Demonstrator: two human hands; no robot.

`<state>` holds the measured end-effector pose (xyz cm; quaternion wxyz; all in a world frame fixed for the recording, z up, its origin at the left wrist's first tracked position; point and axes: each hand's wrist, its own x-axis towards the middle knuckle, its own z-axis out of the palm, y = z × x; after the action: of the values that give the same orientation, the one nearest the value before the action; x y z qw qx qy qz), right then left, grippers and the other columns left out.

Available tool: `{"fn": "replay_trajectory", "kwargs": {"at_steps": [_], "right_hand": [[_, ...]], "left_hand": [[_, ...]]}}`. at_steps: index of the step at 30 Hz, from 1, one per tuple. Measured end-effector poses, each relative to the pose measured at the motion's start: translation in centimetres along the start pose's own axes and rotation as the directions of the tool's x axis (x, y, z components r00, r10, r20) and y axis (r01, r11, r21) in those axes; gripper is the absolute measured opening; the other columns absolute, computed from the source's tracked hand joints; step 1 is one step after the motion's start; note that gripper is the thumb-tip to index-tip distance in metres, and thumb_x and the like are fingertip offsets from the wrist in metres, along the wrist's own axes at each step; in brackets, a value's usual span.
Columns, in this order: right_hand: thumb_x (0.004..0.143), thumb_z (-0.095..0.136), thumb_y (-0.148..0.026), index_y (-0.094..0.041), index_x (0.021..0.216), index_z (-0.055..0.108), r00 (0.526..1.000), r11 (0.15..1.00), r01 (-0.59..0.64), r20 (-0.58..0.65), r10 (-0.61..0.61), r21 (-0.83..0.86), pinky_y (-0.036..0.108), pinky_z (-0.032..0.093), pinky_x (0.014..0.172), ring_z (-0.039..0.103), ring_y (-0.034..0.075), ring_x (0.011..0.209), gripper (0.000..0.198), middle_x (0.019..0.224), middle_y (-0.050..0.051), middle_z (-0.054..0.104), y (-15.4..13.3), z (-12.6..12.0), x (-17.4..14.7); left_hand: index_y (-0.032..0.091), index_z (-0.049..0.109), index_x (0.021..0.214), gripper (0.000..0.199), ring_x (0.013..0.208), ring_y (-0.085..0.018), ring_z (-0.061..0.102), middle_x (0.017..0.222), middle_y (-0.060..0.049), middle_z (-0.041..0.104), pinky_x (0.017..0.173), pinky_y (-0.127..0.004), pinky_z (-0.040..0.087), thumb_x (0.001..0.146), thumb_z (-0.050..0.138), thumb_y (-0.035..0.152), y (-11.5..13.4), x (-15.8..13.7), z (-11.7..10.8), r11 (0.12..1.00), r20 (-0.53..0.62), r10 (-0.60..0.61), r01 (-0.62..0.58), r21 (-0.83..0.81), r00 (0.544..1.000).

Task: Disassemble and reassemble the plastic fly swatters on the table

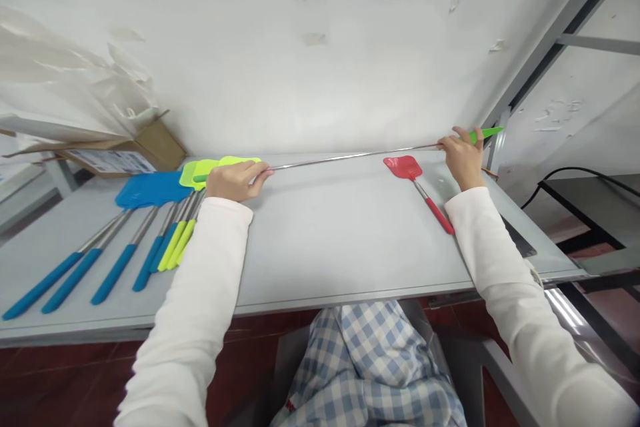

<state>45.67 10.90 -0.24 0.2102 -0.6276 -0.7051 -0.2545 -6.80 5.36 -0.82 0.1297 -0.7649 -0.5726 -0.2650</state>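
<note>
Backdrop: white wall [310, 67] with scuffs and tape marks is seen behind a pale grey desk [325, 247].
Far left: cardboard box [125, 150] is set at the desk's back edge, against the wall.
Left pile: blue swatters [145, 190] are laid side by side with handles pointing toward the near edge; lime swatters [177, 243] are laid just beside them on the right.
Left hand [235, 180]: it is closed around the swatter head end of an extended green swatter [225, 163], where the head meets the rod.
Rod [350, 157]: a thin metal shaft is stretched between both hands, held just above the desk.
Red swatter [417, 183]: it is laid flat on the desk, near the right hand, not touched.
Right hand [463, 157]: it is clenched on the green handle [485, 133] at the rod's far end.
Right edge: a grey metal frame [550, 27] and a black cable [575, 173] are seen.
Below: checked cloth [370, 367] is visible under the desk's near edge.
</note>
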Motion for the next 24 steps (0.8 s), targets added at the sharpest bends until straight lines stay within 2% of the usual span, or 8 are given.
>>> {"fn": "replay_trajectory", "kwargs": {"at_steps": [3, 7, 11, 15, 18, 21, 24], "right_hand": [[0.096, 0.038, -0.015, -0.02, 0.09, 0.068, 1.0, 1.0, 0.002, 0.003, -0.002, 0.025, 0.057, 0.023, 0.109, 0.051, 0.029, 0.13, 0.031, 0.101, 0.012, 0.074, -0.8, 0.1, 0.1], [0.094, 0.037, -0.009, -0.019, 0.081, 0.065, 0.999, 0.997, 0.018, 0.029, -0.021, 0.074, 0.058, 0.021, 0.108, 0.052, 0.029, 0.126, 0.033, 0.094, 0.013, 0.074, -1.4, 0.6, -0.1], [0.094, 0.035, -0.008, -0.019, 0.082, 0.067, 0.996, 0.994, 0.058, 0.068, -0.065, 0.09, 0.053, 0.02, 0.11, 0.055, 0.026, 0.12, 0.035, 0.093, 0.012, 0.074, -1.5, 0.8, -0.1], [0.092, 0.036, -0.007, -0.018, 0.085, 0.067, 0.997, 0.996, 0.074, 0.02, -0.075, 0.045, 0.052, 0.026, 0.109, 0.063, 0.023, 0.099, 0.034, 0.089, 0.009, 0.072, -2.5, 0.0, 0.2], [0.094, 0.036, -0.01, -0.019, 0.086, 0.068, 0.983, 0.982, 0.179, 0.04, -0.181, 0.054, 0.049, 0.031, 0.107, 0.063, 0.021, 0.083, 0.034, 0.084, 0.007, 0.072, -4.4, -0.9, 0.4], [0.097, 0.037, -0.017, -0.018, 0.09, 0.068, 0.945, 0.944, 0.321, 0.033, -0.324, 0.082, 0.045, 0.032, 0.106, 0.062, 0.021, 0.08, 0.032, 0.084, 0.007, 0.072, -7.3, -1.5, 0.4], [0.098, 0.04, -0.017, -0.017, 0.091, 0.069, 0.927, 0.924, 0.37, 0.024, -0.374, 0.101, 0.043, 0.032, 0.105, 0.062, 0.021, 0.08, 0.029, 0.083, 0.007, 0.072, -10.8, -2.0, -0.1]], "left_hand": [[0.028, 0.069, 0.085, 0.034, 0.078, -0.026, 0.066, 0.081, -0.008, 0.073, 0.058, -0.033, 0.032, 0.089, 0.045, 0.053, 0.3, 0.2, 0.2, 0.992, -0.029, -0.02, 0.024, 0.123, 0.999], [0.028, 0.07, 0.086, 0.035, 0.08, -0.026, 0.067, 0.081, -0.008, 0.073, 0.059, -0.034, 0.034, 0.088, 0.045, 0.054, 0.4, 0.4, 0.3, 0.991, -0.017, -0.025, 0.027, 0.128, 1.0], [0.028, 0.071, 0.087, 0.039, 0.081, -0.027, 0.067, 0.083, -0.009, 0.074, 0.058, -0.034, 0.034, 0.089, 0.042, 0.055, -0.4, 0.0, 0.1, 0.989, -0.019, -0.036, 0.038, 0.143, 0.999], [0.027, 0.071, 0.088, 0.04, 0.08, -0.026, 0.067, 0.085, -0.01, 0.074, 0.059, -0.034, 0.032, 0.09, 0.041, 0.054, -0.4, -0.3, 0.1, 0.99, -0.045, -0.068, 0.073, 0.119, 0.997], [0.026, 0.071, 0.085, 0.043, 0.074, -0.024, 0.065, 0.08, -0.009, 0.073, 0.057, -0.034, 0.029, 0.091, 0.041, 0.056, 1.0, 0.1, 0.4, 0.992, -0.019, -0.048, 0.05, 0.117, 0.999], [0.025, 0.071, 0.084, 0.045, 0.069, -0.022, 0.063, 0.075, -0.008, 0.072, 0.055, -0.032, 0.026, 0.092, 0.039, 0.056, 3.2, 0.8, 1.0, 0.991, 0.006, -0.006, 0.005, 0.135, 1.0], [0.024, 0.071, 0.086, 0.045, 0.066, -0.021, 0.062, 0.075, -0.007, 0.072, 0.054, -0.031, 0.024, 0.094, 0.04, 0.055, 5.7, 1.2, 1.8, 0.991, 0.023, 0.02, -0.023, 0.132, 1.0]]}}
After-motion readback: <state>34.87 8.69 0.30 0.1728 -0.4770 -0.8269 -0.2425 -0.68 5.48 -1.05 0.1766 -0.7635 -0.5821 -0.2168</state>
